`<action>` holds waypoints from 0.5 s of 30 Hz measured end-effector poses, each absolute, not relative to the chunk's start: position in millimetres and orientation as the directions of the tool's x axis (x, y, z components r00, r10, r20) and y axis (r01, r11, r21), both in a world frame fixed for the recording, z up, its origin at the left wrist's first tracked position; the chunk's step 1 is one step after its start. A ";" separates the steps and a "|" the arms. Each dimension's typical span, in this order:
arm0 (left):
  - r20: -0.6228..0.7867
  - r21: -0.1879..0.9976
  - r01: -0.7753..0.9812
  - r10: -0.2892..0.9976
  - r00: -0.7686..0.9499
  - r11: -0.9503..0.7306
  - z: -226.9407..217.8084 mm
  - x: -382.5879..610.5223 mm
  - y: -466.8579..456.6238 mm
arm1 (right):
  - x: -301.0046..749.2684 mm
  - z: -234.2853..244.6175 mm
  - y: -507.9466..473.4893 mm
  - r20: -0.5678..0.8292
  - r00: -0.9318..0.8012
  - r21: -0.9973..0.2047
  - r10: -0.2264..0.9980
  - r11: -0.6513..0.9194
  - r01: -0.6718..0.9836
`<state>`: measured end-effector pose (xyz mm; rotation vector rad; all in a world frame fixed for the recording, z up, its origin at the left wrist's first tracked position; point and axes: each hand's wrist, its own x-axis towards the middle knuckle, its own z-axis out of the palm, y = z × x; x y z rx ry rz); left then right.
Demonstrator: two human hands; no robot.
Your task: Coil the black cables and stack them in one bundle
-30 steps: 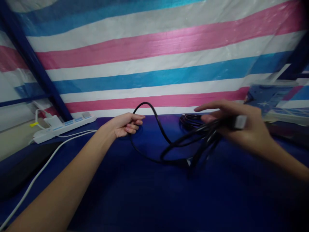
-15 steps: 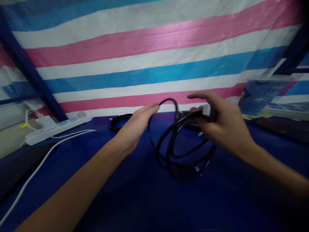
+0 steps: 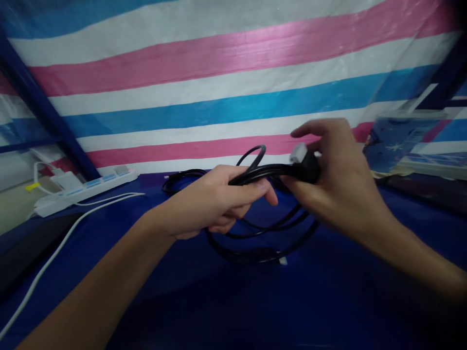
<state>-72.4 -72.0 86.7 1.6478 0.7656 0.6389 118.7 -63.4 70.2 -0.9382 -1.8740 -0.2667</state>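
A looped black cable [image 3: 268, 171] hangs between my two hands above the blue table. My left hand [image 3: 222, 197] is closed around several of its strands at the left side. On the right, my right hand [image 3: 332, 167] grips the cable's black connector end, which carries a whitish cap [image 3: 299, 153]; the index finger arches above it. Lower loops sag beneath both hands, where a second white-tipped end [image 3: 282, 260] shows. Behind my left hand a separate coil of black cable [image 3: 177, 181] lies on the table, partly covered.
A white power strip [image 3: 87, 192] with a charger plugged in lies at the left, a white cord [image 3: 65, 238] running forward from near it. Dark flat objects lie at the far left [image 3: 36, 248] and right [image 3: 426, 192]. A blue package [image 3: 397, 141] stands at the back right.
My left hand has moved right and closed on the cable strands; before, it was stretched flat beside the loops. My right hand still holds the connector end.
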 end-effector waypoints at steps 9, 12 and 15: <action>0.457 0.849 0.171 0.857 0.237 -0.500 77.6 -71.1 -57.3 | 123.1 81.1 -63.1 0.464 -0.258 -0.693 0.847 0.529 0.489; 0.572 0.800 0.177 0.818 0.064 -0.574 73.0 -71.0 -47.9 | 122.5 78.8 -64.6 0.301 -0.354 -0.819 0.886 0.430 0.380; 0.546 0.827 0.142 0.837 0.032 -0.544 68.1 -77.1 -37.3 | 125.2 73.5 -62.4 0.292 -0.361 -0.863 0.885 0.407 0.299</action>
